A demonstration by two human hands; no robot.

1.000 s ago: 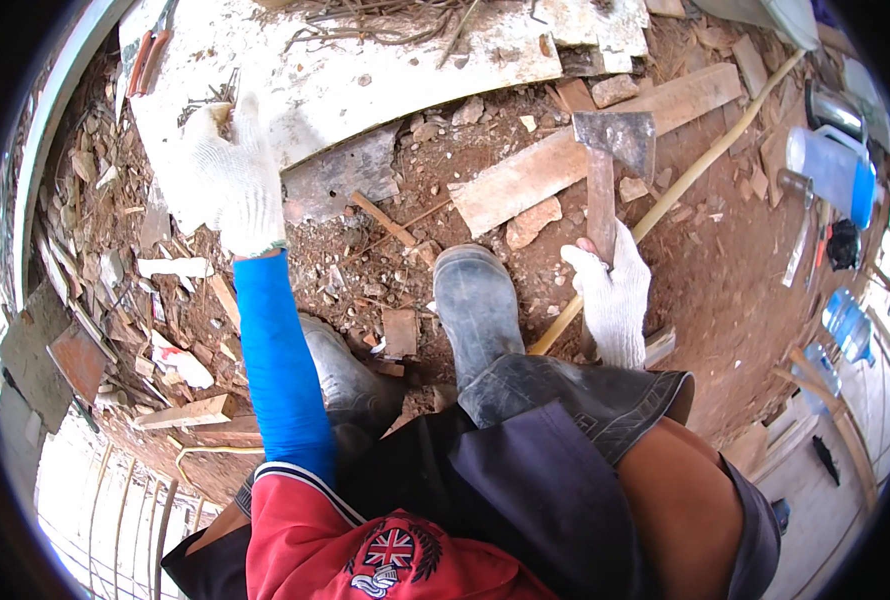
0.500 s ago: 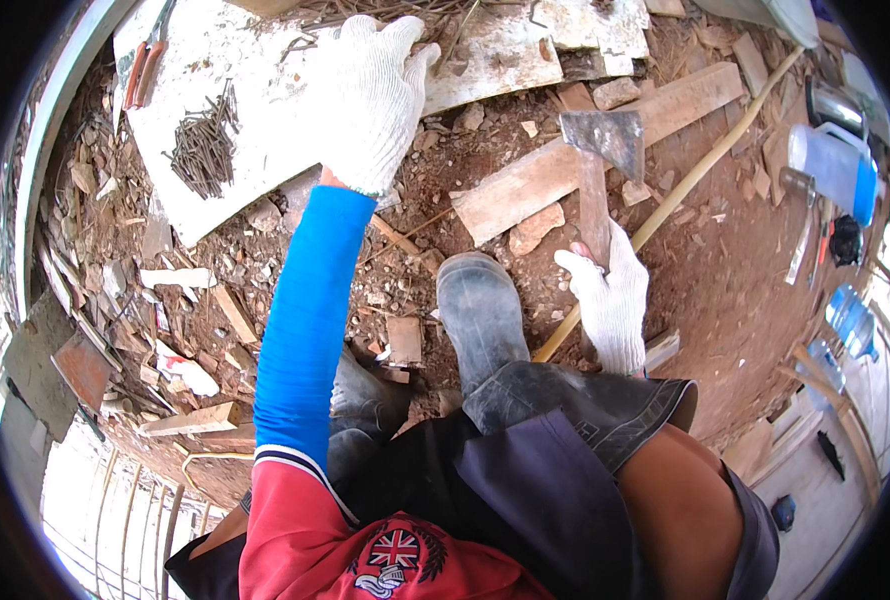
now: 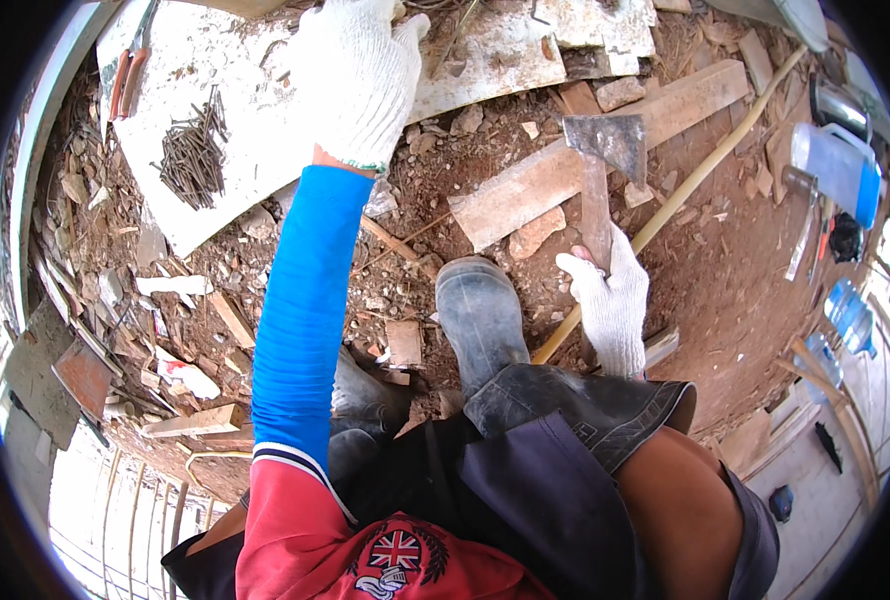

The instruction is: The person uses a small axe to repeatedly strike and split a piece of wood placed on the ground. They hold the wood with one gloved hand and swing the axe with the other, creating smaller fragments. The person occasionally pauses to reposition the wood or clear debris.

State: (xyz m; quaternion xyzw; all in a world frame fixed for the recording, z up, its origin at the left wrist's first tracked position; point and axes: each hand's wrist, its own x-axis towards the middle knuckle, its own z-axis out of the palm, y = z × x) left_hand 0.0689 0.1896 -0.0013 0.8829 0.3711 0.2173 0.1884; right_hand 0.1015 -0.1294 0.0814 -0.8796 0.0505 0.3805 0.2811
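My left hand (image 3: 358, 85), in a white knit glove, reaches over a stained white board (image 3: 255, 130) at the far side. Its thumb stands off to the right, near loose nails (image 3: 441, 30); the fingertips are bent out of sight, so I cannot tell if they hold anything. A heap of long nails (image 3: 193, 152) lies on the board to its left. My right hand (image 3: 610, 305), gloved too, is closed round the wooden handle of a hatchet (image 3: 605, 145). The worn metal hatchet head points away from me, above a plank.
Red-handled pliers (image 3: 128, 82) lie on the board's left. A wooden plank (image 3: 525, 190) and a long pole (image 3: 680, 195) cross the dirt at right, near a blue-and-clear jug (image 3: 833, 165). My rubber boot (image 3: 480, 315) stands between the hands; rubble and wood scraps lie at left.
My left hand has moved a little farther away and to the left over the board. The right hand keeps the hatchet almost in the same place.
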